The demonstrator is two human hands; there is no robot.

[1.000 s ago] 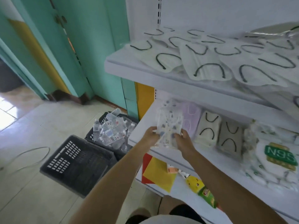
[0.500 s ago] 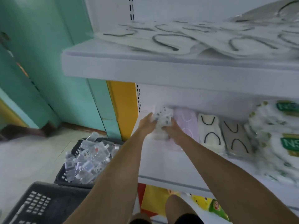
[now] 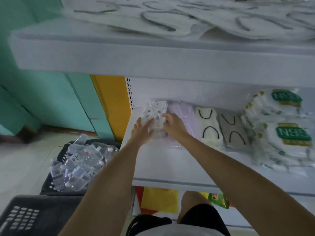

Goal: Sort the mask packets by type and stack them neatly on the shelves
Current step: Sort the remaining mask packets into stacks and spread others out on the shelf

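Note:
A clear packet of white masks with blue-grey prints lies at the far left of the middle shelf, against the back wall. My left hand lies flat on its left side with straight fingers. My right hand grips its right edge with curled fingers. To its right, in a row, lie a lilac mask packet, a cream packet with black loops, a grey packet with black loops and stacked N95 packets. White masks with black loops cover the top shelf.
A black crate full of small clear bottles stands on the floor left of the shelves, with a second black crate nearer me. Yellow and red packets lie on the lowest shelf. A teal wall and a yellow post are on the left.
Both hands carried the printed packet from the shelf's front edge to the back of the middle shelf, left of the lilac packet. The camera dropped and moved closer.

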